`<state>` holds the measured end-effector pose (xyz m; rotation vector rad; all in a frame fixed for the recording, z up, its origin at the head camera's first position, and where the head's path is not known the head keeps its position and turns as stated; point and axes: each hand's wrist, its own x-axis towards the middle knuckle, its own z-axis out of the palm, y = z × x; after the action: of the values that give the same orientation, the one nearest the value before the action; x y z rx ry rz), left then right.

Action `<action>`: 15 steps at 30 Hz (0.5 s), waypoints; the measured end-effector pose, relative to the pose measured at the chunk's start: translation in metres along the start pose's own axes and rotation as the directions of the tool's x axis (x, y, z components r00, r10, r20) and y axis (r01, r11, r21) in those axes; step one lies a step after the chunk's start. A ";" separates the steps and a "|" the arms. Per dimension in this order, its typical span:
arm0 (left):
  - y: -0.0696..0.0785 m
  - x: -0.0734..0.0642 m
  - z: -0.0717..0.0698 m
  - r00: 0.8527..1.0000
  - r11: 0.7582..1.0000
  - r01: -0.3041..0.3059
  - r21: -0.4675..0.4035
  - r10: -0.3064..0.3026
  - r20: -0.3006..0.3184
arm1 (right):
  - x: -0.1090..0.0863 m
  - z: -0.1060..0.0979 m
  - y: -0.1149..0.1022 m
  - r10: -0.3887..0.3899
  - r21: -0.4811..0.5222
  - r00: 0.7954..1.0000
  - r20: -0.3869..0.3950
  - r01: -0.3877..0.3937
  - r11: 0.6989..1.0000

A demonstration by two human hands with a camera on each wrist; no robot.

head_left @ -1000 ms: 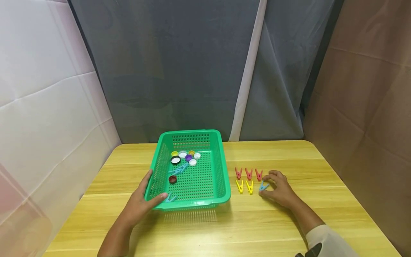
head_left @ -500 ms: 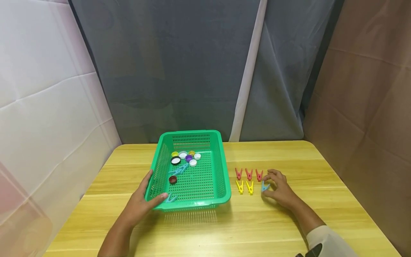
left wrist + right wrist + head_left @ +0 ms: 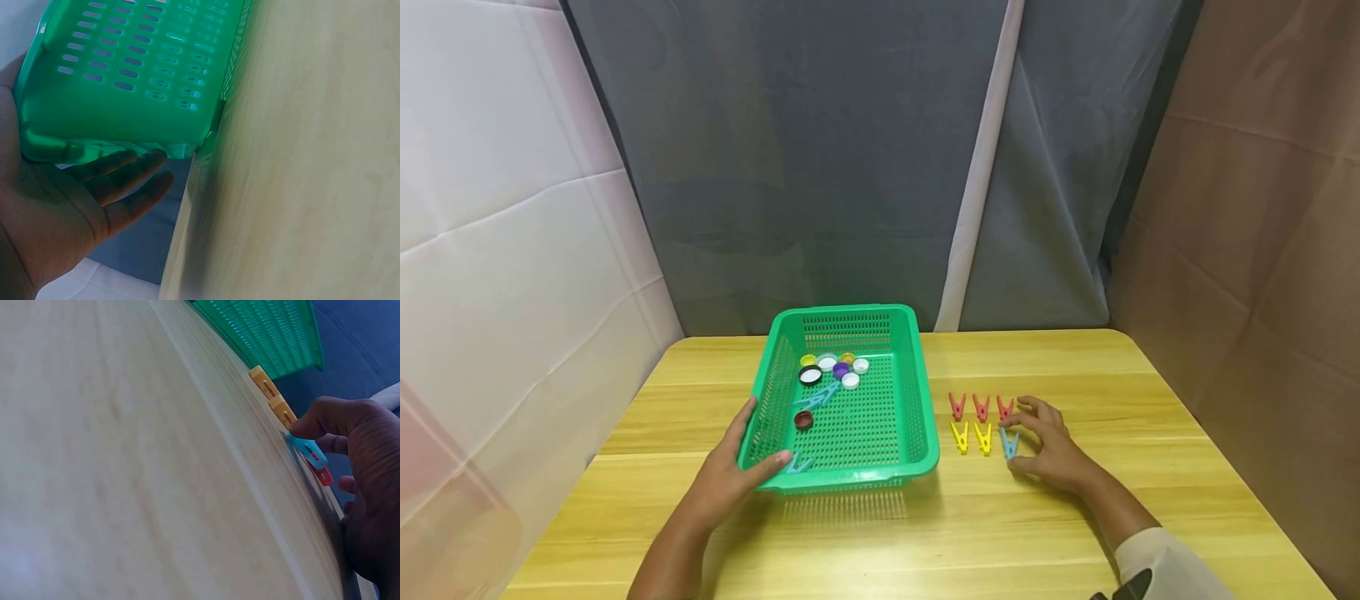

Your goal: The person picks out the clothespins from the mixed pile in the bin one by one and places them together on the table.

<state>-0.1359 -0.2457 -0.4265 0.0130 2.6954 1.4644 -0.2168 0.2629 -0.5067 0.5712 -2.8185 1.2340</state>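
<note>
A grey curtain (image 3: 850,167) hangs beyond the basket (image 3: 872,477); a white curtain (image 3: 520,167) hangs to its left, a brown curtain (image 3: 1247,208) well to its right. The wooden table (image 3: 1000,525) extends on both sides of it. The basket's right wall stands between its contents and the clothespins outside.

Count inside the basket: eight caps (image 3: 810,376) and two pale-blue clothespins (image 3: 820,395); your left thumb partly covers one of the latter. Count right of the basket: three red clothespins (image 3: 981,412) in the far row; two yellow clothespins (image 3: 984,443) and one blue clothespin (image 3: 1010,450) in the near row, the blue one farthest from the basket.

Your left hand (image 3: 728,475) grips the basket's near-left corner, thumb over the rim. Your right hand (image 3: 1051,446) is partly curled, holding the blue clothespin lightly between thumb and forefinger.
</note>
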 end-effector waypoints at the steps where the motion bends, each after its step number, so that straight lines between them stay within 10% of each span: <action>1: 0.000 0.001 0.000 1.000 1.000 -0.001 0.002 0.001 0.002 | 0.000 0.000 0.000 0.001 -0.003 1.000 0.000 -0.001 1.000; 15: -0.001 0.002 0.000 1.000 1.000 -0.014 0.017 0.014 -0.004 | 0.002 0.001 -0.001 0.040 0.036 0.999 -0.020 -0.039 0.999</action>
<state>-0.1375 -0.2462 -0.4269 0.0294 2.7164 1.4466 -0.2182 0.2612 -0.5060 0.5029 -2.8095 1.2919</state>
